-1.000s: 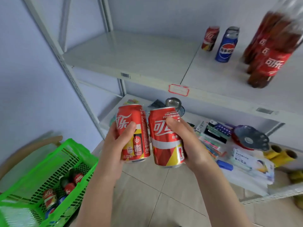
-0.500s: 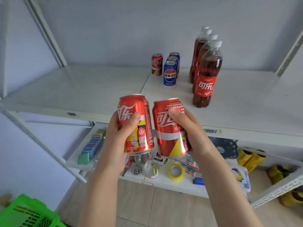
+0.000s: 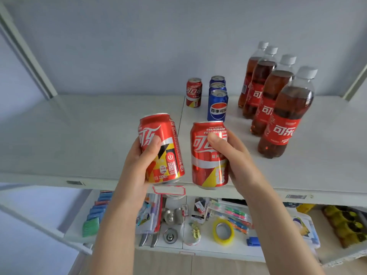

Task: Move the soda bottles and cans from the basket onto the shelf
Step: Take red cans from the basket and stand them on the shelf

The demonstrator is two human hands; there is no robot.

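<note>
Left side first: the white metal shelf point(image 3: 75, 135) is bare over here, so there is plenty of landing room. My left hand point(image 3: 137, 165) is wrapped round a red aluminium cola can with a yellow and black panel point(image 3: 166, 153), thumb across the front and fingers behind. That can leans a little to the left and hangs over the shelf's front edge, not yet set down.

Across a narrow gap, my right hand point(image 3: 236, 155) grips a second red aluminium cola can with a silver band point(image 3: 206, 167), thumb high on the logo. This one is close to upright, its base at the front lip. Further back stands a lone red can point(image 3: 194, 92), then a file of three blue cola cans point(image 3: 217, 105). At the right is a row of four clear plastic cola bottles with white caps point(image 3: 286, 116). The basket is out of view.

Here is what worries me:
- **Going in low:** a base could clip the shelf lip.
- **The leaning can:** if it lands on its rim, I reckon it tips over.
- **Both hands at once:** the two cans are near enough to knock together.
- **The right-hand route:** it runs past the front blue can and the nearest bottle. Those bottles look tall and narrow, so one nudge could take the whole row down.
- **A slip at the edge:** the can would drop into the clutter on the lower shelf, around the yellow tape roll point(image 3: 222, 231).
</note>
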